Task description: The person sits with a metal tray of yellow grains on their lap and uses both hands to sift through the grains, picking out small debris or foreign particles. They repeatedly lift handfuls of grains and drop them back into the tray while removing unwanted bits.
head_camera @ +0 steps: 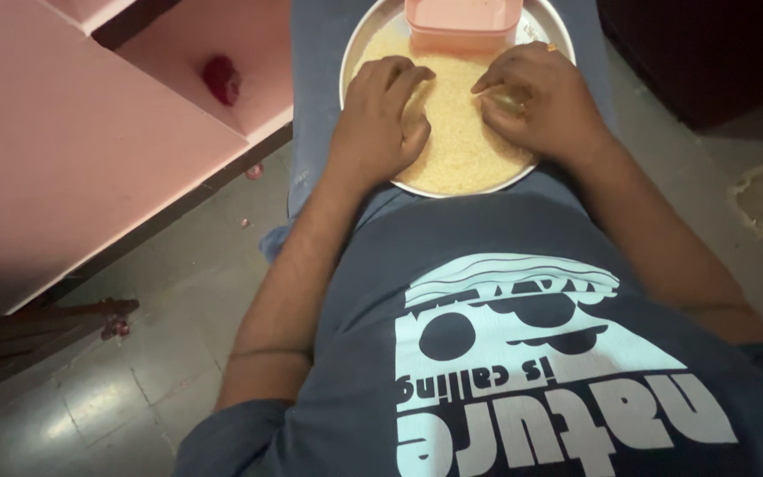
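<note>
Pink shelving (pixel 72 132), broad and flat, is seen at the left, with a small red object (pixel 222 79) lying on one shelf. A grey tiled floor (pixel 161 353) is seen beneath. A round metal plate (pixel 366 35) is rested on the person's lap and is covered with pale yellow grain (pixel 457 132). A pink plastic container (pixel 463 22) is set on the plate's far part. The left hand (pixel 384 115) and right hand (pixel 536 97) are laid on the grain, apart, fingers curled down, nothing gripped.
</note>
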